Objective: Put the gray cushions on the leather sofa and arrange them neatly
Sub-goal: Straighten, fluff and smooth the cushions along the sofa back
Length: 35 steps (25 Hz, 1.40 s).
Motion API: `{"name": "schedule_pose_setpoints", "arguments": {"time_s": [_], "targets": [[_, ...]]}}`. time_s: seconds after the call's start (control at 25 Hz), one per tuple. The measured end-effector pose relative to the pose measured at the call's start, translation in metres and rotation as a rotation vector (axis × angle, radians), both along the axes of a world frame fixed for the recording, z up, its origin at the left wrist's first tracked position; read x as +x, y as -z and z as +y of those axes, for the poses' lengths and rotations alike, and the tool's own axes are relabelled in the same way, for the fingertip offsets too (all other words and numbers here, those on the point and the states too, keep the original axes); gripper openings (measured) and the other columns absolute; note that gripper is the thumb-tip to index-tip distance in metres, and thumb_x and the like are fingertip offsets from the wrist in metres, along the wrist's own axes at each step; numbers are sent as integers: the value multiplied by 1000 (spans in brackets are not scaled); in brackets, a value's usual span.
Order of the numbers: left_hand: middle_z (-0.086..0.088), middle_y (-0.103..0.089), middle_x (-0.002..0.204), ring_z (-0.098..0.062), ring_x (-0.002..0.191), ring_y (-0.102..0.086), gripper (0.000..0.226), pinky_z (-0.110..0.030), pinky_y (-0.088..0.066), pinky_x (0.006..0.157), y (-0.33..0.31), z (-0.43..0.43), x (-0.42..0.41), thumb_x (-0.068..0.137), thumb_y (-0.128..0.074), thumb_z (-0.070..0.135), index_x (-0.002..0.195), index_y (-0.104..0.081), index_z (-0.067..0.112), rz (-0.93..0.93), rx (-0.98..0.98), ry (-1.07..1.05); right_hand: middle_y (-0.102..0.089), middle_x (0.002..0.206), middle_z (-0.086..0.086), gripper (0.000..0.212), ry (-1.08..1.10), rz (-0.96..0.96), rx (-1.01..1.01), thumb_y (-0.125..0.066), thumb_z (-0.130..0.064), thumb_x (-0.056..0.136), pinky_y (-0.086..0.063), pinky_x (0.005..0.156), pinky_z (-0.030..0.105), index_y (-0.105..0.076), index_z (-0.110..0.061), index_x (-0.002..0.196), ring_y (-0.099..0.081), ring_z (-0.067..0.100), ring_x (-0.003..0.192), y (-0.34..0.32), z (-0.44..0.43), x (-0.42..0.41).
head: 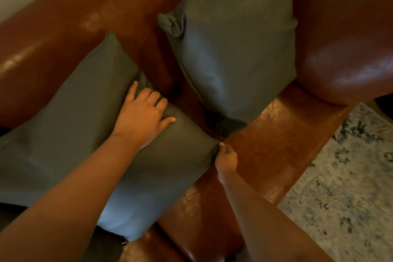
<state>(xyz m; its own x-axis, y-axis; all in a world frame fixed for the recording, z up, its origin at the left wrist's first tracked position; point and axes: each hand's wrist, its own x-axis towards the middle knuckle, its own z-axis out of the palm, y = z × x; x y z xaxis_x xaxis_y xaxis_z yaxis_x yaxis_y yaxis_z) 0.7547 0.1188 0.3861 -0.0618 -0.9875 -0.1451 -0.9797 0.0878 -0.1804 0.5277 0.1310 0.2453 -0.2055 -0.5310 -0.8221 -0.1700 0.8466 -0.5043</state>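
The near cushion [74,134], cut off at left, is pressed by the flat left hand [144,112]; its corner is pinched by the right hand [226,158].

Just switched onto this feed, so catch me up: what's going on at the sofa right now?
A person is arranging two gray cushions on the brown leather sofa. The left hand rests on top of the nearer gray cushion, and the right hand pinches that cushion's corner closest to the other one. The second gray cushion stands propped in the sofa's corner by the armrest, with neither hand touching it. A patterned rug lies on the floor at right.
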Motion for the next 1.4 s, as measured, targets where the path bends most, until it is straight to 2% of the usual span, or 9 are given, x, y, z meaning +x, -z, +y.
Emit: {"name": "schedule_pose_setpoints", "arguments": {"time_s": [0.2,0.32,0.48,0.68,0.92,1.0,1.2,1.32,1.4], "targets": [[-12,-65,110,-34,111,-57,60,-55,-13,112,2,4,4,91,-38,55,114,-66,8,-28,-10,40,-62,113,5,19,73,-337,95,-55,-13,98,-47,90,36,-62,-16,115,-58,21,106,5,2,-32],[-12,-65,109,-34,111,-56,63,-57,-14,112,1,2,3,90,-33,54,114,-66,7,-61,38,56,-64,106,11,8,-144,-107,2,-59,-15,97,-49,80,40,-66,-14,98,-60,23,91,10,-15,-23],[-9,-66,105,-32,108,-58,58,-57,-17,111,-7,6,6,91,-33,49,110,-69,8,-92,-13,52,-57,121,14,26,-449,268,-125,-47,-24,102,-48,91,48,-56,-10,122,-57,35,107,5,-5,4],[-8,-68,110,-30,109,-62,27,-52,-31,108,-35,33,8,86,-55,20,107,-69,13,84,-430,55,-43,135,8,35,-611,151,-1029,-53,-16,94,-42,103,50,-53,-15,129,-46,29,125,-79,4,51],[-12,-64,116,-33,108,-58,33,-47,-46,94,-72,136,106,86,-48,9,115,-64,8,223,-629,-633,-62,121,8,21,-1045,-121,-1692,-58,-14,94,-37,105,54,-67,-11,113,-57,26,118,-192,12,180],[-13,-62,119,-34,109,-57,31,-48,-46,93,-69,166,128,91,-48,14,118,-61,8,221,-486,-803,-63,119,2,23,-1308,-61,-1714,-53,-19,96,-29,111,51,-66,-16,115,-55,21,118,-212,9,222],[-10,-60,121,-31,113,-55,38,-47,-39,102,-44,213,151,96,-50,37,122,-60,13,236,-179,-952,-47,145,1,45,-2116,521,-1244,-30,-36,103,12,112,64,-46,-21,143,-32,22,141,-215,-45,278],[-7,-59,115,-28,110,-53,30,-44,-34,100,-43,208,149,98,-47,36,113,-61,14,200,-248,-928,-55,124,3,37,-2154,529,-1189,-33,-32,105,7,114,63,-59,-20,127,-42,27,126,-208,-62,274],[-8,-58,112,-28,108,-51,26,-43,-31,101,-47,203,149,100,-43,33,110,-57,13,206,-362,-1000,-57,117,5,30,-1986,459,-1374,-39,-26,104,-5,116,60,-63,-17,119,-47,29,119,-196,-61,271]]}}
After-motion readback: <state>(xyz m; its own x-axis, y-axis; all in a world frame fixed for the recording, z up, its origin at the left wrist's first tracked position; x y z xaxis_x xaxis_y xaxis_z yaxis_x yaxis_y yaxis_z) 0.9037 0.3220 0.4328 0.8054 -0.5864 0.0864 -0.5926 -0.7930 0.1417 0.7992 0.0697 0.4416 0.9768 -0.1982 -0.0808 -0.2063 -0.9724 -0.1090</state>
